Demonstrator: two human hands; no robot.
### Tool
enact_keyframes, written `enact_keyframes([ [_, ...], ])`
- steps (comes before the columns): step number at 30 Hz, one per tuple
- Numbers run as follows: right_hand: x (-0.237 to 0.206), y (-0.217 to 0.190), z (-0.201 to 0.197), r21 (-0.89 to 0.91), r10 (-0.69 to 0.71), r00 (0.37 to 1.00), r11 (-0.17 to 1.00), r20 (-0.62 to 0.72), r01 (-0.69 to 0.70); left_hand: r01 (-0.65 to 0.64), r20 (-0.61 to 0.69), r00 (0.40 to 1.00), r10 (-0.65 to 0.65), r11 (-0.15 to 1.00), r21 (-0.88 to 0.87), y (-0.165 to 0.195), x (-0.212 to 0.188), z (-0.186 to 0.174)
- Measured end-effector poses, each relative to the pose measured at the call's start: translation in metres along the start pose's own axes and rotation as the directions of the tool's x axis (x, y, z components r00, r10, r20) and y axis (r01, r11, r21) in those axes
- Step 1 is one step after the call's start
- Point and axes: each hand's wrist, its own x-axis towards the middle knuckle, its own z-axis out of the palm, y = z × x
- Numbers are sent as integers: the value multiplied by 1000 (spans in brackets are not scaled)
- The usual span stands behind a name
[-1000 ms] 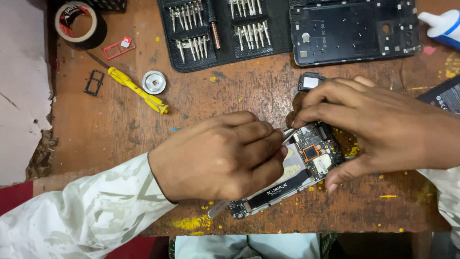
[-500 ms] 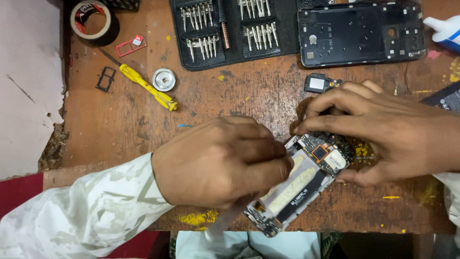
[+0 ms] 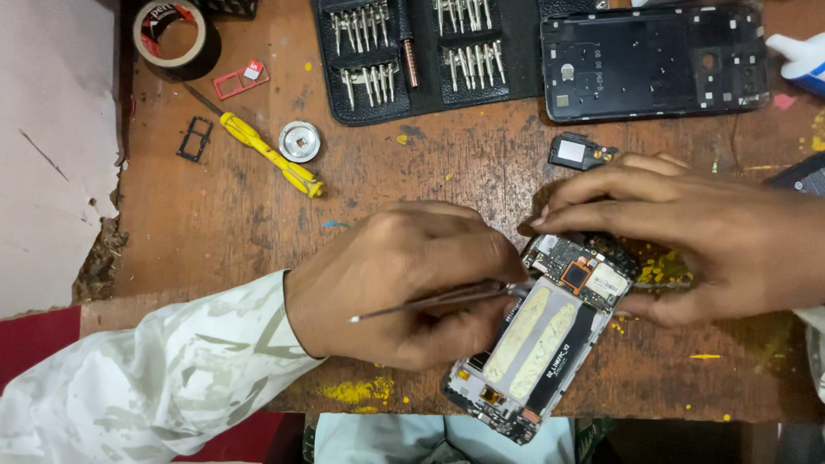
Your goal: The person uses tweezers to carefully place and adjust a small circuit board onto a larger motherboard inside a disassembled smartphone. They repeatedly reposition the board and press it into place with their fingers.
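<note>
— Fingers [image 3: 481,283] of the left hand [image 3: 404,283]?
— Pinched shut on tweezers [image 3: 430,301]. Right hand [image 3: 687,232] fingers curled around the opened phone's [image 3: 541,335] top.
— Phone?
— Lay backless, circuit board exposed, at the desk's [image 3: 430,180] near edge.

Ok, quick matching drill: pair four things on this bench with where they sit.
1 tweezers
2 tape roll
3 opened phone
4 yellow screwdriver

a top left corner of the bench
b left hand's grip
c under the right hand, at the front edge
d between the tape roll and the round metal cap

Pairs: 1-b, 2-a, 3-c, 4-d
</note>
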Motion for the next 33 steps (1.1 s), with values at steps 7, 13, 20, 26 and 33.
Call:
enact_keyframes([
  [7, 2, -2, -2, 43, -63, 993, 997, -99, 68, 54, -41, 998, -53, 998, 23, -3, 2, -2],
  [13, 6, -9, -10, 12, -43, 969, 999, -244, 47, 28, -38, 999, -24, 996, 89, -2, 2, -9],
  [20, 9, -35, -8, -78, 271, 957, 957, -106, -280, 71, -69, 995, -71, 998, -2, -6, -2, -16],
  [26, 20, -76, 7, -237, 264, 920, 912, -289, -336, 40, -88, 995, -39, 999, 17, -9, -1, -17],
  [33, 29, -106, 25, -214, 290, 860, 889, -420, -405, 30, -124, 992, -21, 997, 73, -8, -2, -19],
])
